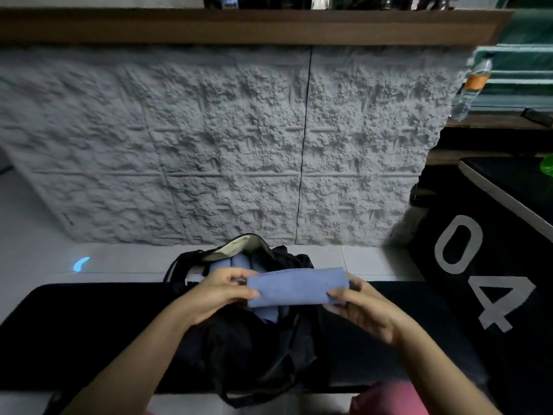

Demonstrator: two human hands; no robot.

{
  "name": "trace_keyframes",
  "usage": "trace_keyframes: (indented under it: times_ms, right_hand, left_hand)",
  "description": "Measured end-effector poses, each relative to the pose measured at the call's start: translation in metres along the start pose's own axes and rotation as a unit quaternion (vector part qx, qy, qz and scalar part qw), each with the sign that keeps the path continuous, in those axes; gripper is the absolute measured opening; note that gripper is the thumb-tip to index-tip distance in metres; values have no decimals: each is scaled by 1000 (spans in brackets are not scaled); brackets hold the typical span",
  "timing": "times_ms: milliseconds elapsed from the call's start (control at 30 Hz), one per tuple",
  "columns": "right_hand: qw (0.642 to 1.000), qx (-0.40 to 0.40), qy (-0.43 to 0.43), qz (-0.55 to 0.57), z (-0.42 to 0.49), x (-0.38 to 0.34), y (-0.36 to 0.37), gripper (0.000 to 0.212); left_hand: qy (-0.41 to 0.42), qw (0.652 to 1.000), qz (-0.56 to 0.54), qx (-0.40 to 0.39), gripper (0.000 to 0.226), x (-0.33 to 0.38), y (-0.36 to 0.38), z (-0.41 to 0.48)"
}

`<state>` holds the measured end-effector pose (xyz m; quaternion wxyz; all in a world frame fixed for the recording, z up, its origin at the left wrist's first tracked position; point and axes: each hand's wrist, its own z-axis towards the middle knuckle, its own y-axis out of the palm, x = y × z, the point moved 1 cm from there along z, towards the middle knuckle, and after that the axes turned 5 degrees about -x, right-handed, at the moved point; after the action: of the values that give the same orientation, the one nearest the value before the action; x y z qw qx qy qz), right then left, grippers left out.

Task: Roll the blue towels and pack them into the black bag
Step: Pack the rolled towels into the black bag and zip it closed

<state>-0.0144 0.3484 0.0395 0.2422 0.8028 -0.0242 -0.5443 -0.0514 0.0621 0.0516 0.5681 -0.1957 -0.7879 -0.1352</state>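
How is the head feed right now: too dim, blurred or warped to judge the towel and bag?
Head view: dim overall, so the black bag merges with the dark mat; the blue towel reads clearly; edges soft and smeared, as at the bottle; wide-angle bending bows the wooden shelf; a blue glint marks the floor.

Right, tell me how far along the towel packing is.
Done: a few rolled blue towels already sit inside the open black bag. In hand: the left hand and right hand each pinch one end of another blue towel, held level just above the bag's opening. Left: that towel has yet to go in. No other loose towels are in view.
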Motion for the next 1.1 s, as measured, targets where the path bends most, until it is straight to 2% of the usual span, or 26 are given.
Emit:
trace_keyframes:
  times_ms: [67, 133, 200, 267, 333, 467, 500, 600, 700, 767, 833, 933, 1000, 1067, 1100]
  right_hand:
    - [986, -1, -8, -164, 19, 3, 15, 51]
    - [947, 10, -51, -318, 38, 12, 31, 48]
    - [886, 25, -97, -453, 58, 25, 44, 48]
    - [836, 43, -122, -533, 74, 39, 51, 47]
    - [806, 58, -125, -575, 85, 50, 54, 45]
    - [758, 67, -86, -643, 95, 60, 61, 41]
    - [757, 62, -77, -646, 96, 61, 58, 41]
    - [790, 16, -40, -611, 93, 57, 45, 46]
    - [800, -56, 3, -597, 91, 50, 39, 39]
    - [798, -108, 46, -591, 92, 44, 41, 33]
    - [769, -167, 119, -606, 93, 40, 46, 25]
    - [684, -205, 193, -673, 91, 41, 57, 19]
    - [635, -209, 215, -712, 91, 48, 64, 23]
    - [580, -210, 226, -754, 90, 55, 67, 35]
    - [556, -198, 222, -776, 90, 58, 69, 38]
  left_hand:
    - [19, 995, 98, 23, 47, -5, -24, -4]
    - [53, 974, 217, 36, 32, -14, -44, -2]
    - [88, 923, 368, 63, 30, -25, -60, 1]
    - [90, 878, 463, 81, 31, -32, -68, 3]
    - [67, 860, 499, 85, 30, -38, -68, 6]
    - [6, 850, 522, 67, 28, -52, -67, 15]
    - [-7, 845, 531, 66, 25, -53, -70, 15]
    - [-77, 830, 551, 37, 24, -50, -78, 12]
    - [-141, 827, 543, -36, 31, -44, -81, 7]
    - [-179, 808, 552, -101, 29, -36, -77, 4]
    - [-227, 787, 554, -150, 29, -28, -70, -3]
    - [-277, 770, 547, -176, 36, -29, -63, -9]
    - [-261, 771, 568, -122, 38, -34, -60, -8]
    - [-174, 766, 619, 10, 32, -39, -61, -5]
    - [-117, 747, 649, 86, 26, -39, -61, -7]
